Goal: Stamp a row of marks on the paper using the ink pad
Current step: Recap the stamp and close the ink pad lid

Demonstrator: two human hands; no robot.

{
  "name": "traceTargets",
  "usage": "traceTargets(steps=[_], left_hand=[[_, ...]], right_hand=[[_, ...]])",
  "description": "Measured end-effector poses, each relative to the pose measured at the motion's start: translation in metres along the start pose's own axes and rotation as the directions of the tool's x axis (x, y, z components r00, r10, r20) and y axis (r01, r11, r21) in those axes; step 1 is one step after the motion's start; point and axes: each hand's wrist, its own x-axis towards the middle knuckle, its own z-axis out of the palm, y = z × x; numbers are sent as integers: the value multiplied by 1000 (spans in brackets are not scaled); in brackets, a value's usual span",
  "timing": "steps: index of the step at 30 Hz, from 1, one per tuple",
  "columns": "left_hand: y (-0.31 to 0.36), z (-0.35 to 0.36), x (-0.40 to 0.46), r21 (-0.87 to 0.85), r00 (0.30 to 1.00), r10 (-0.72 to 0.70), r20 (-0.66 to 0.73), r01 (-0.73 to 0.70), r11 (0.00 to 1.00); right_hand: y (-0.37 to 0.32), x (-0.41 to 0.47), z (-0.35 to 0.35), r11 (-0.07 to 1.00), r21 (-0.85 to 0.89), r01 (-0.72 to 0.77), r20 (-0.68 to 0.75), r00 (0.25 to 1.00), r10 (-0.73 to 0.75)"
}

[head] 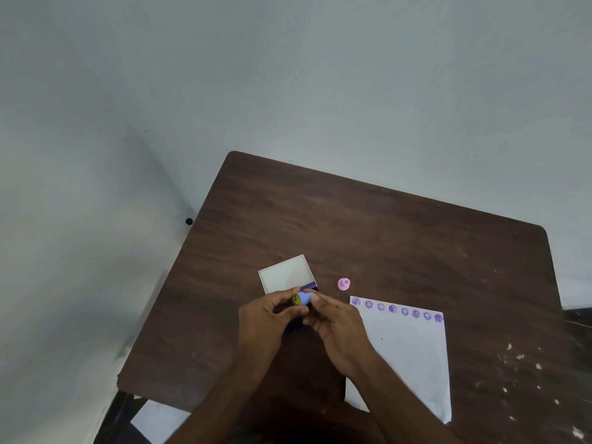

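A small blue stamp (302,298) with a yellow smiley on its end lies sideways between my two hands. My left hand (267,318) grips it from the left, and the fingertips of my right hand (336,326) pinch its other end. Both hands hover over the purple ink pad (309,286), which is mostly hidden beneath them. To the right lies the white paper (407,354) with a row of several purple stamped marks (397,310) along its top edge. A pink cap (344,284) stands on the table above the paper.
An open white box lid (285,273) sits just behind the ink pad. The dark wooden table (384,238) has pale scuff marks at its right side. A grey wall rises behind, and floor shows at the lower left.
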Motion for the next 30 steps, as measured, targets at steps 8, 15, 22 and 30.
traceTargets(steps=[8,15,22,30], left_hand=[[1,-1,23,102,993,42,113,-53,993],[10,9,33,160,980,156,125,-175,972],[12,8,43,156,982,94,161,-120,981],[5,2,49,173,989,64,133,-87,981]], right_hand=[[-14,8,-10,999,-46,-26,77,997,29],[-16,20,-14,992,122,-39,-38,998,44],[-47,41,-30,951,-251,180,-313,915,-256],[-61,87,-40,179,-976,126,6,832,-555]])
